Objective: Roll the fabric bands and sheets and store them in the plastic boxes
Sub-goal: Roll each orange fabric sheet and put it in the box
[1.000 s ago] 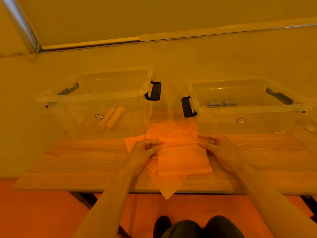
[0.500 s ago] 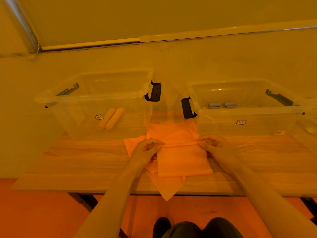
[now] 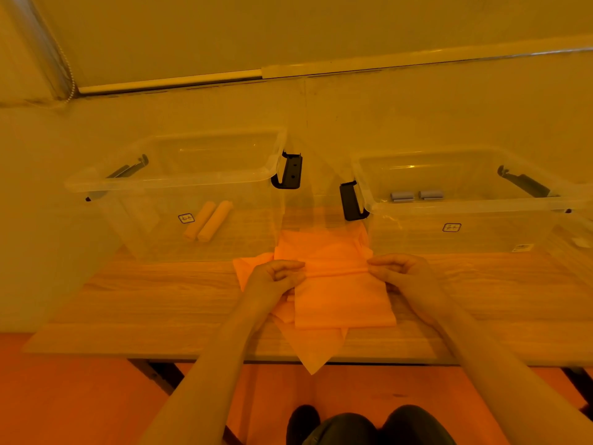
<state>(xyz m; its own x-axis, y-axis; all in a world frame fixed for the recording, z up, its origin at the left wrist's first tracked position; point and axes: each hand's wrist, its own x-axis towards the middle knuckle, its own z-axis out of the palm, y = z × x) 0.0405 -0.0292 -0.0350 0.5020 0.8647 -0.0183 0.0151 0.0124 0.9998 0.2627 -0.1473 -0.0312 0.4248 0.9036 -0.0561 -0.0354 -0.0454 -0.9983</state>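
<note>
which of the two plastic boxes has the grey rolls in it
The right plastic box: two small grey rolls lie at its back. The left plastic box holds two orange rolls instead.

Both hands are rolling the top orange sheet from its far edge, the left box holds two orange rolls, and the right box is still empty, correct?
Not quite. The head view shows the right box already holding two grey rolls. The rest stands: left hand and right hand pinch the rolled far edge of the top orange sheet, and the left box holds two orange rolls.
</note>
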